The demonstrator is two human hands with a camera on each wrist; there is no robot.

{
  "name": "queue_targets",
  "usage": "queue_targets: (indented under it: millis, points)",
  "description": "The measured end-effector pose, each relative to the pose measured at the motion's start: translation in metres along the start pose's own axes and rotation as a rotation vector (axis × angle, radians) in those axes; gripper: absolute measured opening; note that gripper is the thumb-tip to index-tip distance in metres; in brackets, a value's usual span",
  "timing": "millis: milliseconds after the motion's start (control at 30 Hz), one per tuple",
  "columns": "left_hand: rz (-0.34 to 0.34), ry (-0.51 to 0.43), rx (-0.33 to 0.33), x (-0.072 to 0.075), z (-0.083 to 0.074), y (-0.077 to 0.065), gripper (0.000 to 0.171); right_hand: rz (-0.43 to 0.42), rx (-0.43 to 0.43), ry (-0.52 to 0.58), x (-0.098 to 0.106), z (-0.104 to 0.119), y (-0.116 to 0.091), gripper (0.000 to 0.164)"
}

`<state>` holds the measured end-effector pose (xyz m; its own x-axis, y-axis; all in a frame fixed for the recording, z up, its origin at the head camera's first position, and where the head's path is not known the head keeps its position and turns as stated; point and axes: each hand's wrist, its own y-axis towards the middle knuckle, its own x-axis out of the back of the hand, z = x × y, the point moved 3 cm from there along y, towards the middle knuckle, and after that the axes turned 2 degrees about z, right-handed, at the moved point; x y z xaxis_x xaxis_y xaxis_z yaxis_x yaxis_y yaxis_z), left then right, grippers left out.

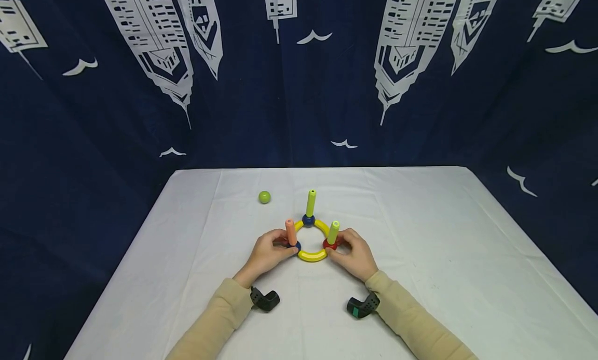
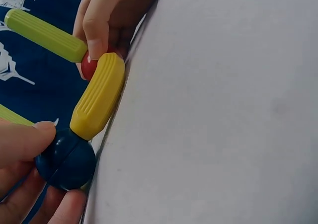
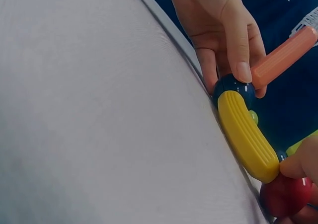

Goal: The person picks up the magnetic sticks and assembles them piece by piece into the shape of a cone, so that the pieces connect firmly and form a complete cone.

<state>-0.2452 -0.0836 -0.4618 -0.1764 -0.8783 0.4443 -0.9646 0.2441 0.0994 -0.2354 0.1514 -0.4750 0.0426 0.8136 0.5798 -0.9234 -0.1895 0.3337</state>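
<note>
On the table lies a ring of yellow curved rods [image 1: 312, 256] joined by balls, with straight rods standing up from the balls. My left hand [image 1: 267, 253] pinches the left blue ball [image 2: 67, 159], which bears an orange rod [image 1: 291, 232]. The red ball [image 3: 285, 196] at the right is pinched between thumb and fingers of my right hand [image 1: 356, 253]; a green rod [image 1: 333, 232] rises from it. Farthest back, untouched by either hand, another blue ball [image 1: 308, 221] carries an upright green rod [image 1: 311, 203]. The front yellow rod spans between both held balls.
A loose green ball [image 1: 264, 197] lies behind the ring, to its left. White cloth covers the table [image 1: 420, 230]. Beyond the table's back edge hangs a dark blue curtain [image 1: 289, 106] printed with white buildings and birds. Both wrists wear black devices [image 1: 265, 300].
</note>
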Motion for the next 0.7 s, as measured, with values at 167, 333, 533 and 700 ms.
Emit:
queue_targets:
  millis: [167,333,533,700]
  points:
    - [0.009,0.009,-0.024,-0.001,-0.001,-0.005,0.027,0.022,0.006,0.009,-0.001,-0.002,0.000,0.024]
    - [0.013,0.003,-0.046,-0.001,0.000,-0.007,0.028,0.031,0.007,0.008,-0.001,-0.003,0.000,0.023]
    - [0.125,-0.003,-0.053,0.010,0.000,-0.002,0.038,0.035,0.012,0.011,-0.001,0.000,0.000,0.023]
    - [0.330,-0.044,-0.041,0.035,-0.005,0.009,0.045,0.033,0.028,0.014,-0.001,0.001,0.000,0.024]
